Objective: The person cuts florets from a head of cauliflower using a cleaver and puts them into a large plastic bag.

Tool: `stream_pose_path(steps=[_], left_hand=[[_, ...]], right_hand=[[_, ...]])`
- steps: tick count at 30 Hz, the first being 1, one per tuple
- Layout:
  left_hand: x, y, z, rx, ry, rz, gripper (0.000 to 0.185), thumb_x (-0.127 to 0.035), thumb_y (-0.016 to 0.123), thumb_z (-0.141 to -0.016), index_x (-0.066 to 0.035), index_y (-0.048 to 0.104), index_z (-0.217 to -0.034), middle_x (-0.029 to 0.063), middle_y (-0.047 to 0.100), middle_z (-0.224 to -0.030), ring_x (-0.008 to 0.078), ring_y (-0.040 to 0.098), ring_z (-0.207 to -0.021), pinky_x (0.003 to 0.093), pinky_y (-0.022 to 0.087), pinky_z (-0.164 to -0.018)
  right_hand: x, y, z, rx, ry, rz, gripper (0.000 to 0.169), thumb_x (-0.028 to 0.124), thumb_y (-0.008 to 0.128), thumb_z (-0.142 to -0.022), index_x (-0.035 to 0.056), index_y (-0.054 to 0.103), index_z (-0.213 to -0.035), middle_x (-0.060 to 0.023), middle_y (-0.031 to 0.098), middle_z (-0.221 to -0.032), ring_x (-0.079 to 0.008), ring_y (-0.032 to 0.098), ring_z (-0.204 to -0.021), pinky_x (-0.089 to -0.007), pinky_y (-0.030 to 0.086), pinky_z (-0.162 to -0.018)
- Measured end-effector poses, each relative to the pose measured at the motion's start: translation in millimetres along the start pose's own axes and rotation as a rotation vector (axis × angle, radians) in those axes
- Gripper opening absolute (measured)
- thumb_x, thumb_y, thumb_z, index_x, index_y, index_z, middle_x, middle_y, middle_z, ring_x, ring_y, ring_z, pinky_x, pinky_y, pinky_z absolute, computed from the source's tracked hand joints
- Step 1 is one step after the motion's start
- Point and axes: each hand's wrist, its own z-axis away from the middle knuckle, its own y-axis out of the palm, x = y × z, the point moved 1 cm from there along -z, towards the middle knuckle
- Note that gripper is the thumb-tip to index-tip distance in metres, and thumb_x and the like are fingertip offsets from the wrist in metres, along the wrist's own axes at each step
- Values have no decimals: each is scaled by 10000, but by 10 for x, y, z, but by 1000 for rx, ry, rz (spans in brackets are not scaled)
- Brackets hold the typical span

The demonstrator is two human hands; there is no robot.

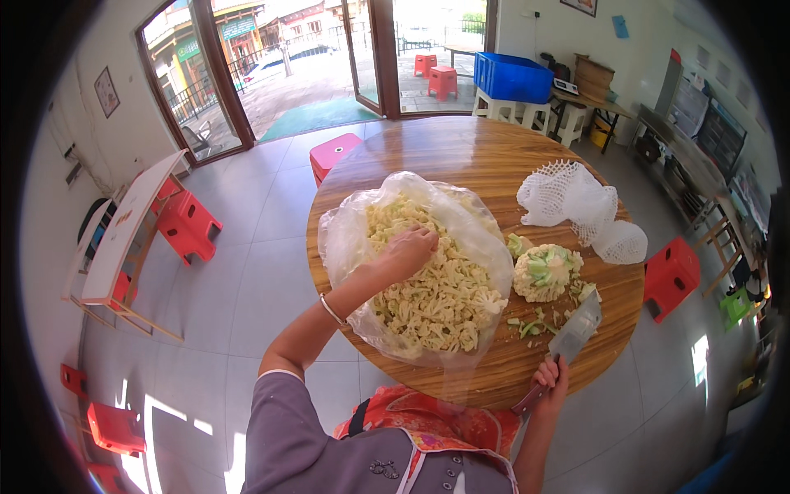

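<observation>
My left hand [412, 252] reaches over a heap of cut cauliflower florets [426, 309] in a clear plastic bag [345, 228] spread wide on the round wooden table [457, 142]. Its fingers are bent at the florets; whether they grip one is hidden. In my right hand [549, 383] is a cleaver [577, 327], held by its brown handle near the table's front edge, the blade slanting up and right. Beyond the blade lies a cauliflower head [546, 272], its stem side up, with a smaller piece [518, 245] beside it. Green and white trimmings [534, 326] are scattered left of the blade.
White foam net sleeves [568, 197] lie at the table's right back. Red plastic stools stand by the table, one at the left back [333, 154], one at the right [673, 278]. A blue crate [513, 77] rests on white stools behind. A long narrow table [133, 228] stands left.
</observation>
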Motion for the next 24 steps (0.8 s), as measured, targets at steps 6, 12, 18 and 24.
stream_pose_path(steps=[6,12,18,24], left_hand=[[-130,-362,190,-141,-403,983,109,-149,659,-863,-67,597,-897,7,619,-830,138,611,-768,284,493,-702],[-532,-307,510,-67,-585,1948,41,-81,627,-888,-67,594,-907,1,620,-846,115,629,-768,239,547,-728],[-805,-64,641,-10,-562,2098,115,-58,597,-896,-42,593,-1010,37,636,-919,153,646,-849,271,550,-780],[-739,134,763,-108,-533,2066,258,-71,607,-879,-44,559,-1131,29,640,-934,136,638,-869,266,524,-795]], right_hand=[[-38,66,12,-37,-21,121,188,170,479,-974,106,396,-818,28,350,-618,-65,344,-477,-235,340,-475],[-236,642,262,-147,-123,752,128,178,555,-923,92,476,-869,21,445,-612,-92,372,-451,-252,335,-451],[-468,1194,309,225,-520,1727,185,48,562,-852,56,602,-1033,-68,548,-715,-165,537,-589,-316,427,-535],[-746,1154,230,547,-727,2005,402,-44,588,-782,48,608,-1173,-129,597,-808,-219,590,-682,-308,469,-610]])
